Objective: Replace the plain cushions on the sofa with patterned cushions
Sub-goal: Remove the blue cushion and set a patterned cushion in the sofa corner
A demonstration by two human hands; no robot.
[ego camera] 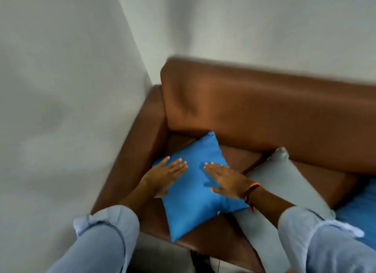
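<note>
A plain blue cushion [195,189] lies flat on the seat at the left end of the brown sofa [264,109]. My left hand [164,176] rests on the cushion's left edge, fingers stretched out and thumb under the edge. My right hand [223,180] lies flat on the cushion's right half, fingers spread, a red thread band at the wrist. A plain grey cushion [284,177] lies just to the right, partly under my right forearm. Another blue cushion [362,211] shows at the right edge. No patterned cushion is in view.
White walls meet in a corner [140,54] behind the sofa's left armrest [134,148]. The sofa back [264,93] runs along the far wall. A grey patch of floor [158,256] and a dark cable show below the seat's front edge.
</note>
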